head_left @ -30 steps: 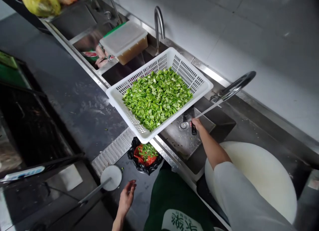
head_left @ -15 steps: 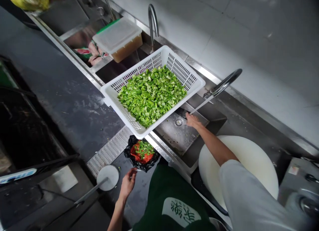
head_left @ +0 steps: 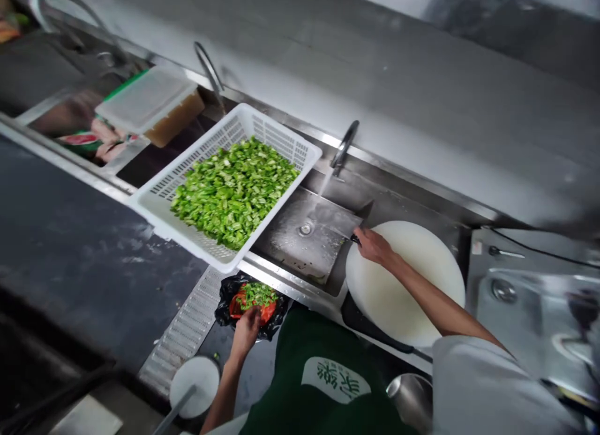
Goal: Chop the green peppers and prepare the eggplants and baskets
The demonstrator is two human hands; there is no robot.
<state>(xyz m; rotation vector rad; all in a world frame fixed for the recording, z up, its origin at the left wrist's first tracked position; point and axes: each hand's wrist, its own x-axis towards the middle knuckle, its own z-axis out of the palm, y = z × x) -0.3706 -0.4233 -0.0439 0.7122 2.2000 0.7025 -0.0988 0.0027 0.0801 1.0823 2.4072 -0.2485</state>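
My right hand (head_left: 374, 245) is closed around the black handle of a cleaver (head_left: 338, 218). Its broad blade lies nearly flat over the sink (head_left: 285, 247), and water from the tap (head_left: 345, 146) runs down beside its far end. Low at my left side, my left hand (head_left: 247, 329) hangs over the edge of a black-bagged bin (head_left: 228, 295), fingers loosely bent and somewhat blurred, with nothing visible in them. Red and green scraps (head_left: 257, 294) lie in the bag. A white plastic basket (head_left: 300, 152) of chopped green peppers (head_left: 234, 191) rests across the sink edges.
A round white cutting board (head_left: 403, 291) sits right of the sink. Further left are a lidded plastic tub (head_left: 147, 100) and packaged meat (head_left: 105, 141) in another basin. A metal bowl (head_left: 410, 397) is near my waist. A floor grate (head_left: 180, 332) and a white bucket (head_left: 194, 385) are below left.
My view has swung right. My right hand has drawn back from the tap towards the cutting board, and the cleaver's flat side now shows. My left hand has risen to the bagged bin.
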